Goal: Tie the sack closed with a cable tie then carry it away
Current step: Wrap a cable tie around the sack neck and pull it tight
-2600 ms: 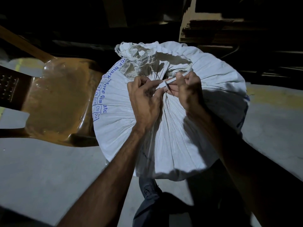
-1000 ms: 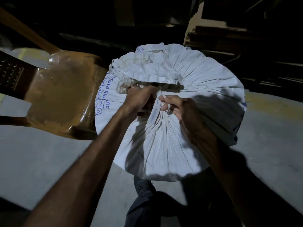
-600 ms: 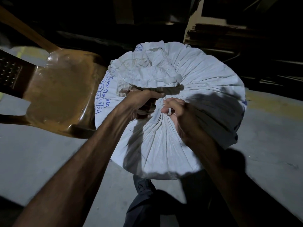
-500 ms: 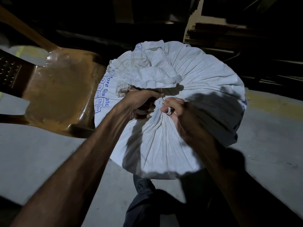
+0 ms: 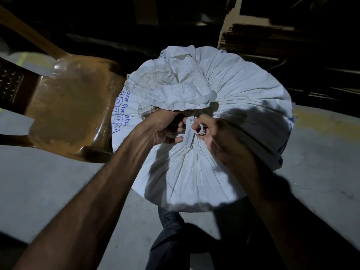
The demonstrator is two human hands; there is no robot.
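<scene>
A full white woven sack [image 5: 229,106] with blue print stands in front of me, its mouth gathered into a bunched neck that flops away from me. My left hand [image 5: 157,127] is closed around the neck under the loose folds. A white cable tie [image 5: 188,133] with a flat labelled tag hangs at the neck between my hands. My right hand [image 5: 216,137] pinches the tie, with its strap curled in a small loop over one finger.
A brown plastic chair [image 5: 66,112] stands close to the sack's left side. Stacked flat cardboard [image 5: 272,36] sits in the dark behind on the right. The floor [image 5: 39,182] is bare grey concrete. My dark trouser leg [image 5: 171,236] shows below the sack.
The sack's mouth has folded over away from me. My left hand moved from the tie to gripping the neck, and the tie strap now loops round my right finger with the tag hanging down.
</scene>
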